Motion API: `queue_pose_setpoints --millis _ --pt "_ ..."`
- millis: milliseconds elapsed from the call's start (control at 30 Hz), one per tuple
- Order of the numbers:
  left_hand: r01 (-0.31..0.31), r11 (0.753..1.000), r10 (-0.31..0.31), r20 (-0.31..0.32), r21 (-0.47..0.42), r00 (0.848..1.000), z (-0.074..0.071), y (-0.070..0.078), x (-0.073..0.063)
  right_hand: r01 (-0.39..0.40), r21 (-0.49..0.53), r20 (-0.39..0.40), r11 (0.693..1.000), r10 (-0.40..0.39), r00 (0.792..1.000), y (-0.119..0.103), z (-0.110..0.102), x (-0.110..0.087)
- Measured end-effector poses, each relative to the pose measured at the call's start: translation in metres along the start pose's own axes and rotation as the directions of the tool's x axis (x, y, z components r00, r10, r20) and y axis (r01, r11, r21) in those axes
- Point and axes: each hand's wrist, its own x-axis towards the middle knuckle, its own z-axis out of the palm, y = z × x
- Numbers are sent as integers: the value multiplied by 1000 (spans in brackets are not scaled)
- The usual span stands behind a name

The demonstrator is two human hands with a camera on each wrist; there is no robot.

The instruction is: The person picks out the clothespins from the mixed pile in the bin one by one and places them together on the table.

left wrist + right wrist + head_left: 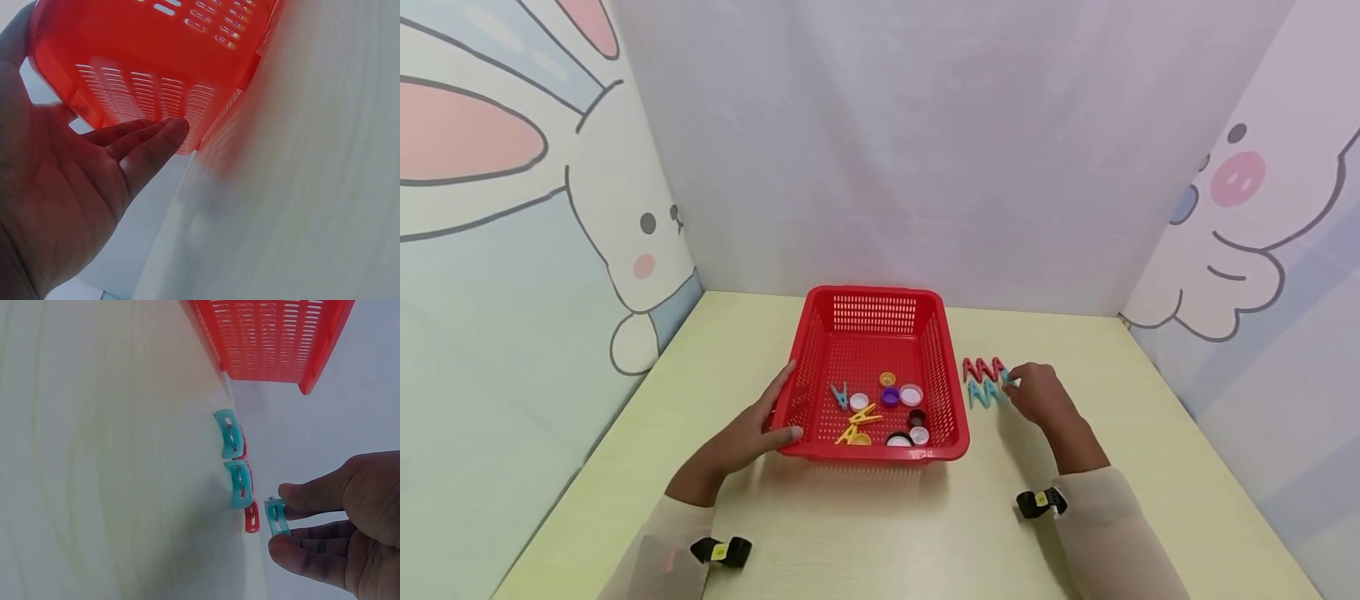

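Observation:
My right hand (1041,396) pinches a light-blue clothespin (277,516) between thumb and fingertips, held just above the tabletop. Beside it stand two light-blue clothespins (231,434) in a row. Behind these is a row of red clothespins (983,369), set side by side like letter A's. My left hand (737,437) holds the left rim of a red plastic basket (880,454), thumb over the edge and fingers along the outer wall. Inside the basket lie a blue clothespin (840,395), yellow clothespins (865,414) and several bottle caps, among them a purple cap (890,397).
The pale wooden table (865,533) runs back to a plain light wall (925,167). Side panels with cartoon animals flank it left and right. The basket's right wall stands between its contents and the clothespin rows.

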Motion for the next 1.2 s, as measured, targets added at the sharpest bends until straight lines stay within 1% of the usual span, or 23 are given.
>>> queue_pose_setpoints --millis 167,267,467,733,867,1067,1200 --pt "1 1000 -1 2 -3 1000 0 0 0 -17 -4 34 1000 17 999 1 3 2" --pt "0 1000 0 5 -5 1000 0 -1 1 -8 -18 37 1000 8 999 3 5 3" --pt "-2 1000 2 4 6 1000 0 -1 0 -28 -7 55 1000 29 998 5 9 4" --pt "-17 1000 17 5 19 1000 -1 1 0 -5 -27 48 1000 6 999 6 11 5" --pt "-20 1000 20 7 10 1000 0 1 0 -8 -25 50 1000 9 999 6 12 6" --pt "-20 1000 20 6 11 1000 0 0 0 -33 -19 60 999 35 998 5 12 5" --pt "-16 1000 16 4 20 1000 0 0 0 -23 -14 53 1000 23 998 7 12 5"
